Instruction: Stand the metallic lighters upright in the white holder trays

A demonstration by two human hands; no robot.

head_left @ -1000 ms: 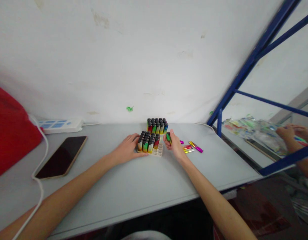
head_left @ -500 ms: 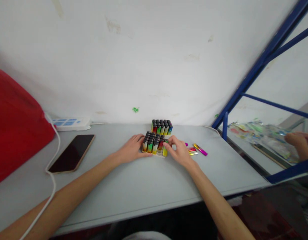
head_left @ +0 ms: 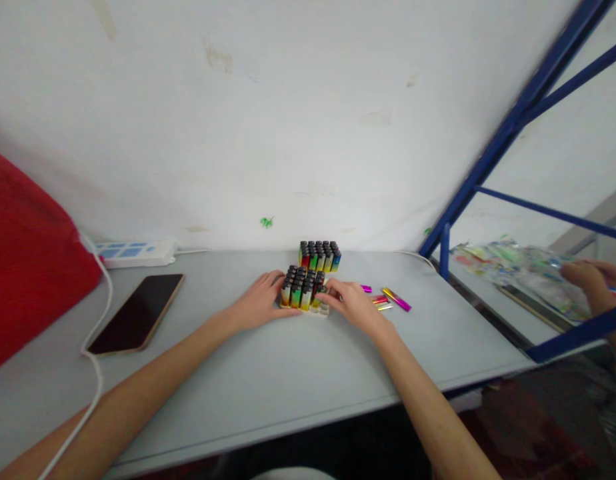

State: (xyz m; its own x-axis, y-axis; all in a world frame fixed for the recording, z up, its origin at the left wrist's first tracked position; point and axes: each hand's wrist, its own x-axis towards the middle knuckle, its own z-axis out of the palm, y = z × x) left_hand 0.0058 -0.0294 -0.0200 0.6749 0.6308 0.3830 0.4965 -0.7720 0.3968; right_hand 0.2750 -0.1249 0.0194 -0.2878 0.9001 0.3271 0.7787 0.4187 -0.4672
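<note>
A clear tray [head_left: 318, 312] full of upright lighters [head_left: 297, 293] with black tops stands in front of me, with some bare slots at its front right. My left hand [head_left: 261, 300] is wrapped around its left side, thumb along the front edge and fingers behind. At the front right, my right hand [head_left: 352, 301] pinches a yellow-green lighter [head_left: 318, 298], which stands in or just over a slot; I cannot tell which. Behind sits a second block of upright lighters [head_left: 320, 256]. Several loose lighters [head_left: 397, 299] lie right of my right hand.
To the left are a phone [head_left: 138, 313], a white power strip [head_left: 138, 253], a white cable [head_left: 99, 373] and a red bag [head_left: 33, 260]. A blue metal frame [head_left: 493, 160] rises at right; beyond it a co-worker's hand [head_left: 583, 277] is near clear plastic wrapping [head_left: 518, 267].
My right hand has moved the yellow-green lighter leftward from the front right corner to beside the front row's other lighters. My left hand stays at the tray. The view has shifted slightly.
</note>
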